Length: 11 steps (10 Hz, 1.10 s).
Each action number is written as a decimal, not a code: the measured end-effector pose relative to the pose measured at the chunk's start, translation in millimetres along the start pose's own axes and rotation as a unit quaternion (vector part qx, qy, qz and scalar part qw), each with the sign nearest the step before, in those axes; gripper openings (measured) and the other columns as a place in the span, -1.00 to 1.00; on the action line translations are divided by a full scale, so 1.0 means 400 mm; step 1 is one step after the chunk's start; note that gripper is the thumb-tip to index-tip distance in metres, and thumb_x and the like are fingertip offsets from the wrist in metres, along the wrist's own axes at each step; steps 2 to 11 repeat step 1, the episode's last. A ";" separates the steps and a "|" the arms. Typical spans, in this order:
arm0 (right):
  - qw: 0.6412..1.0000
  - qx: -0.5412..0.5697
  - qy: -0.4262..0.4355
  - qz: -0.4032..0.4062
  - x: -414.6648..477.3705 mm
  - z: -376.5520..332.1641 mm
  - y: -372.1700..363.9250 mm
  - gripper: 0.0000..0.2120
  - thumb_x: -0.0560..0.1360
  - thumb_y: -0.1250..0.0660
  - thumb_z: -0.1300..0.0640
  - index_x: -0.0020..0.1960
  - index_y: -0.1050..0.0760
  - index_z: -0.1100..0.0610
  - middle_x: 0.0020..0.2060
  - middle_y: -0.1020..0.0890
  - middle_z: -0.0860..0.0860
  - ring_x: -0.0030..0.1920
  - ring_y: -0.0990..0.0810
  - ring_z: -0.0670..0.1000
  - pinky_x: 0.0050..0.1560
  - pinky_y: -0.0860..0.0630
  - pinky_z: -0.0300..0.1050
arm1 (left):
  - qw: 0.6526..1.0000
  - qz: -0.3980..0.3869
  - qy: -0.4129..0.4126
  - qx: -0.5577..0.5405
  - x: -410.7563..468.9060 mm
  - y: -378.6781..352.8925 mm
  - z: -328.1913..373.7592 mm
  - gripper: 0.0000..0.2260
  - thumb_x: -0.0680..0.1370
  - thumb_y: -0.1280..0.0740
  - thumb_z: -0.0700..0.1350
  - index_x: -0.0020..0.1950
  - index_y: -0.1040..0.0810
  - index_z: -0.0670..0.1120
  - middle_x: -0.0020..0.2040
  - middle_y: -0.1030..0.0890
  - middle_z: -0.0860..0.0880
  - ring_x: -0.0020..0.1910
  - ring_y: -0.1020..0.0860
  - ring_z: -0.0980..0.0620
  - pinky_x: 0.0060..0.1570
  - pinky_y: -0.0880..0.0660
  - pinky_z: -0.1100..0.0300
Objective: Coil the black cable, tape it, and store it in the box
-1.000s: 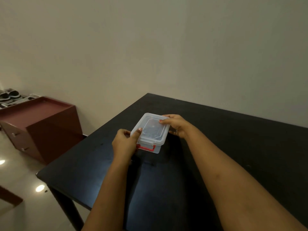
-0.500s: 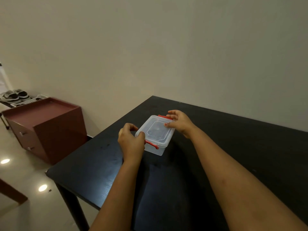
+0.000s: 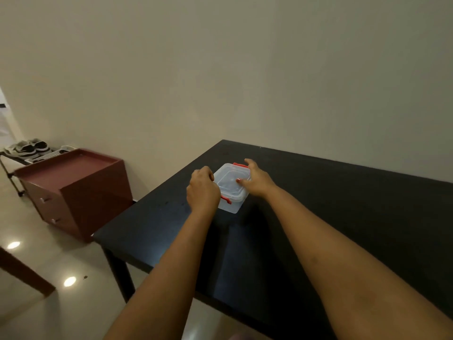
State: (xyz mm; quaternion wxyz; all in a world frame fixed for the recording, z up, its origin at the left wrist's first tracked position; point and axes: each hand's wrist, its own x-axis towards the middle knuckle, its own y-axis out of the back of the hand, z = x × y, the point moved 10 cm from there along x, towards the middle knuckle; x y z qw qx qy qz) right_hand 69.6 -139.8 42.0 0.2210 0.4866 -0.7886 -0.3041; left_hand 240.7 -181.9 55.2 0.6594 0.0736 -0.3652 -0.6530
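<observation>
A small clear plastic box [image 3: 229,186] with its lid on and red clip handles on two sides stands on the black table [image 3: 318,217]. My left hand [image 3: 202,191] is curled against the box's near-left side, over one red clip. My right hand [image 3: 256,179] rests on the lid's far-right corner, thumb on the lid and fingers by the other red clip. The black cable does not show; the box contents are too faint to make out.
A dark red drawer cabinet [image 3: 73,190] stands on the tiled floor left of the table. Behind it a rack holds shoes [image 3: 27,147]. A plain wall runs along the table's far edge. The table's left edge lies just beyond my left hand.
The box has turned so both red clips now face outward at its sides. My left hand has closed over the near clip, and my right hand has shifted onto the lid's far corner.
</observation>
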 end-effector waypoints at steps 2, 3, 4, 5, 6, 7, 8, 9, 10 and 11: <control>1.000 0.006 0.030 0.008 -0.087 -0.024 0.016 -0.31 0.54 -0.33 0.07 0.54 -0.03 0.03 0.46 -0.27 0.13 0.43 -0.31 0.15 0.36 -0.32 0.09 | 0.999 -0.019 0.028 -0.029 0.004 0.038 -0.011 -0.83 0.56 -0.28 0.00 0.01 -0.44 -0.09 0.01 -0.51 -0.10 -0.12 -0.49 -0.03 -0.20 -0.42 0.12; 1.000 0.006 0.030 0.008 -0.087 -0.024 0.016 -0.31 0.54 -0.33 0.07 0.54 -0.03 0.03 0.46 -0.27 0.13 0.43 -0.31 0.15 0.36 -0.32 0.09 | 0.999 -0.019 0.028 -0.029 0.004 0.038 -0.011 -0.83 0.56 -0.28 0.00 0.01 -0.44 -0.09 0.01 -0.51 -0.10 -0.12 -0.49 -0.03 -0.20 -0.42 0.12; 1.000 0.006 0.030 0.008 -0.087 -0.024 0.016 -0.31 0.54 -0.33 0.07 0.54 -0.03 0.03 0.46 -0.27 0.13 0.43 -0.31 0.15 0.36 -0.32 0.09 | 0.999 -0.019 0.028 -0.029 0.004 0.038 -0.011 -0.83 0.56 -0.28 0.00 0.01 -0.44 -0.09 0.01 -0.51 -0.10 -0.12 -0.49 -0.03 -0.20 -0.42 0.12; 1.000 0.006 0.030 0.008 -0.087 -0.024 0.016 -0.31 0.54 -0.33 0.07 0.54 -0.03 0.03 0.46 -0.27 0.13 0.43 -0.31 0.15 0.36 -0.32 0.09 | 0.999 -0.019 0.028 -0.029 0.004 0.038 -0.011 -0.83 0.56 -0.28 0.00 0.01 -0.44 -0.09 0.01 -0.51 -0.10 -0.12 -0.49 -0.03 -0.20 -0.42 0.12; 1.000 0.006 0.030 0.008 -0.087 -0.024 0.016 -0.31 0.54 -0.33 0.07 0.54 -0.03 0.03 0.46 -0.27 0.13 0.43 -0.31 0.15 0.36 -0.32 0.09 | 0.999 -0.019 0.028 -0.029 0.004 0.038 -0.011 -0.83 0.56 -0.28 0.00 0.01 -0.44 -0.09 0.01 -0.51 -0.10 -0.12 -0.49 -0.03 -0.20 -0.42 0.12; 1.000 0.006 0.030 0.008 -0.087 -0.024 0.016 -0.31 0.54 -0.33 0.07 0.54 -0.03 0.03 0.46 -0.27 0.13 0.43 -0.31 0.15 0.36 -0.32 0.09 | 0.999 -0.019 0.028 -0.029 0.004 0.038 -0.011 -0.83 0.56 -0.28 0.00 0.01 -0.44 -0.09 0.01 -0.51 -0.10 -0.12 -0.49 -0.03 -0.20 -0.42 0.12; 1.000 0.006 0.030 0.008 -0.087 -0.024 0.016 -0.31 0.54 -0.33 0.07 0.54 -0.03 0.03 0.46 -0.27 0.13 0.43 -0.31 0.15 0.36 -0.32 0.09 | 0.999 -0.019 0.028 -0.029 0.004 0.038 -0.011 -0.83 0.56 -0.28 0.00 0.01 -0.44 -0.09 0.01 -0.51 -0.10 -0.12 -0.49 -0.03 -0.20 -0.42 0.12; 1.000 0.006 0.030 0.008 -0.087 -0.024 0.016 -0.31 0.54 -0.33 0.07 0.54 -0.03 0.03 0.46 -0.27 0.13 0.43 -0.31 0.15 0.36 -0.32 0.09 | 0.999 -0.019 0.028 -0.029 0.004 0.038 -0.011 -0.83 0.56 -0.28 0.00 0.01 -0.44 -0.09 0.01 -0.51 -0.10 -0.12 -0.49 -0.03 -0.20 -0.42 0.12; 1.000 0.006 0.030 0.008 -0.087 -0.024 0.016 -0.31 0.54 -0.33 0.07 0.54 -0.03 0.03 0.46 -0.27 0.13 0.43 -0.31 0.15 0.36 -0.32 0.09 | 0.999 -0.019 0.028 -0.029 0.004 0.038 -0.011 -0.83 0.56 -0.28 0.00 0.01 -0.44 -0.09 0.01 -0.51 -0.10 -0.12 -0.49 -0.03 -0.20 -0.42 0.12; 1.000 0.006 0.030 0.008 -0.087 -0.024 0.016 -0.31 0.54 -0.33 0.07 0.54 -0.03 0.03 0.46 -0.27 0.13 0.43 -0.31 0.15 0.36 -0.32 0.09 | 0.999 -0.019 0.028 -0.029 0.004 0.038 -0.011 -0.83 0.56 -0.28 0.00 0.01 -0.44 -0.09 0.01 -0.51 -0.10 -0.12 -0.49 -0.03 -0.20 -0.42 0.12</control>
